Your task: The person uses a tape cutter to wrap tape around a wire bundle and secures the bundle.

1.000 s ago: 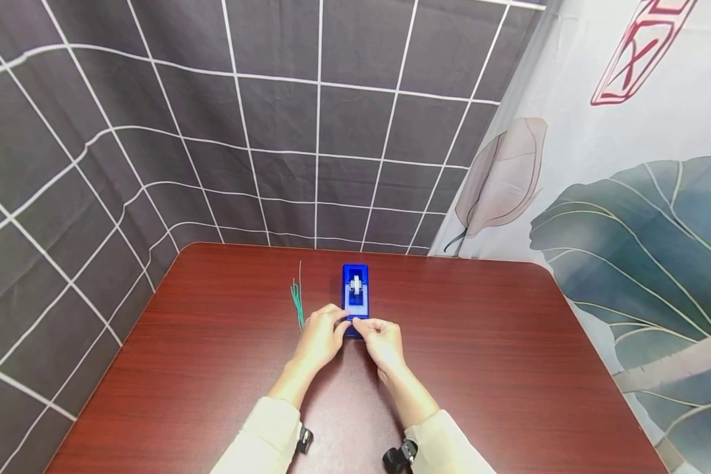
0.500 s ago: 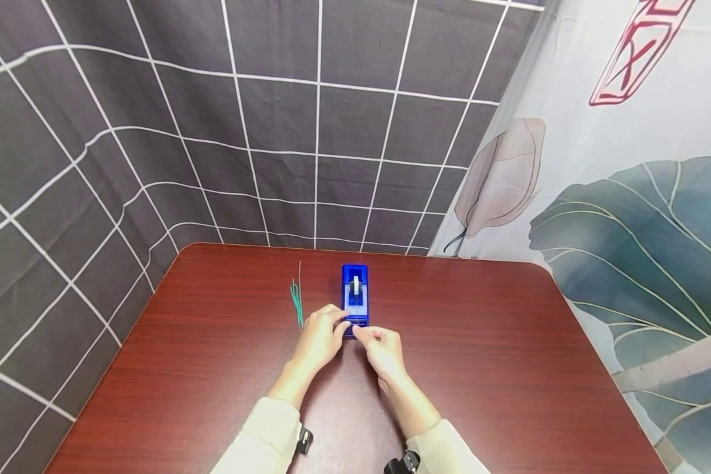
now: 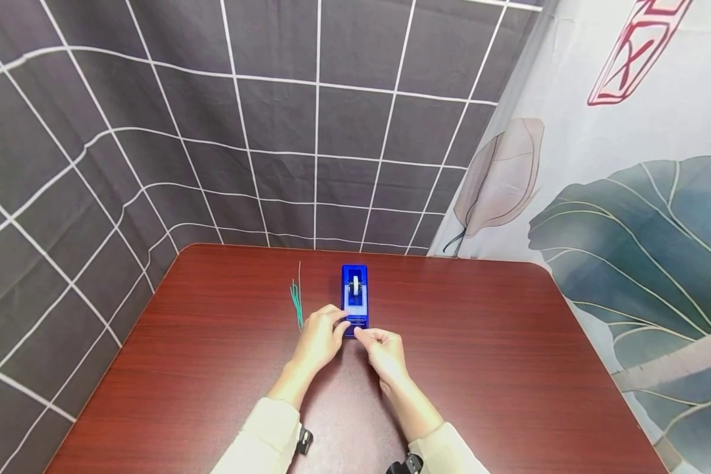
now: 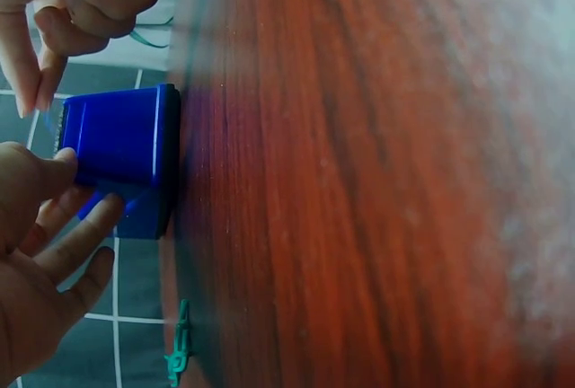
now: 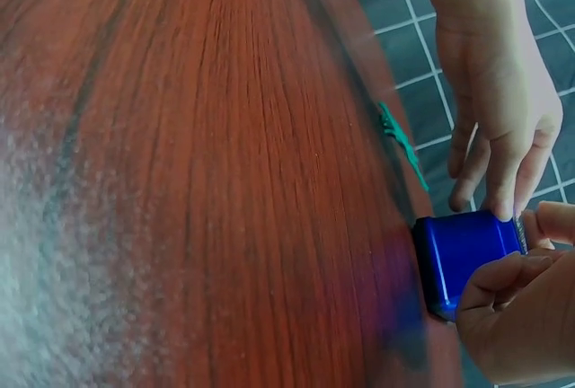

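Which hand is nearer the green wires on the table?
The left hand: its fingers touch the blue tape dispenser on the side facing the green wires. The right hand is farther off, at the dispenser's near end.

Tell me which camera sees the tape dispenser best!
The head view: it shows the top of the blue tape dispenser and its white roll. The left wrist view shows it partly behind the left hand; the right wrist view, partly behind the right hand. Neither shows the roll.
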`<state>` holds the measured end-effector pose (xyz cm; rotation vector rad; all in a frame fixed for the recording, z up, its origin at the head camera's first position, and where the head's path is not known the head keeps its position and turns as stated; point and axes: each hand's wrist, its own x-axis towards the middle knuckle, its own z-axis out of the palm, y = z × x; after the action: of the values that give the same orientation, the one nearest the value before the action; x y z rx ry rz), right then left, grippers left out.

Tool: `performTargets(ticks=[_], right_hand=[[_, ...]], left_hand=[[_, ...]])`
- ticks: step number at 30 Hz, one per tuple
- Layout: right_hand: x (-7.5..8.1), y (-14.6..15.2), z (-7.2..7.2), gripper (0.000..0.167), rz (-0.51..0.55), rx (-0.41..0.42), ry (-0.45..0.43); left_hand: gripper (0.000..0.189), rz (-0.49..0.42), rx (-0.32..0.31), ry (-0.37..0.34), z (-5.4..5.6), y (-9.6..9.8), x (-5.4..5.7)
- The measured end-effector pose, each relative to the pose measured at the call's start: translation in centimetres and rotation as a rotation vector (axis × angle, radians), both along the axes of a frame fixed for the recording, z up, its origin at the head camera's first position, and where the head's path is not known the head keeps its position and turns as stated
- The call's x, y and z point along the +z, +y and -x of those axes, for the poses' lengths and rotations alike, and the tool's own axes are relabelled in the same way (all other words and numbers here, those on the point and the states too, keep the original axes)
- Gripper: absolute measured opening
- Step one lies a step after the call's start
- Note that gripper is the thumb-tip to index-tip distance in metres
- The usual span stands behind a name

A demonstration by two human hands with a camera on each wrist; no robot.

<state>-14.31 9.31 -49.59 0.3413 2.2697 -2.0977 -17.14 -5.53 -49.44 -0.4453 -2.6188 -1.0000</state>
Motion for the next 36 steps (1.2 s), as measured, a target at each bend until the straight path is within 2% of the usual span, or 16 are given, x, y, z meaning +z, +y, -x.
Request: performTargets(ticks=[15,36], right_hand=[[0.0,0.0,-0.9,0.031,0.011,0.013,-0.017],[0.1,-0.1,-1.7,0.03,0.036,0.018,-0.03]], left_hand=[[0.019,-0.002,0.007,-0.006,0.0,0.1,-0.1],[0.02,-0.006,0.012,-0.013,0.0,0.0,0.0]])
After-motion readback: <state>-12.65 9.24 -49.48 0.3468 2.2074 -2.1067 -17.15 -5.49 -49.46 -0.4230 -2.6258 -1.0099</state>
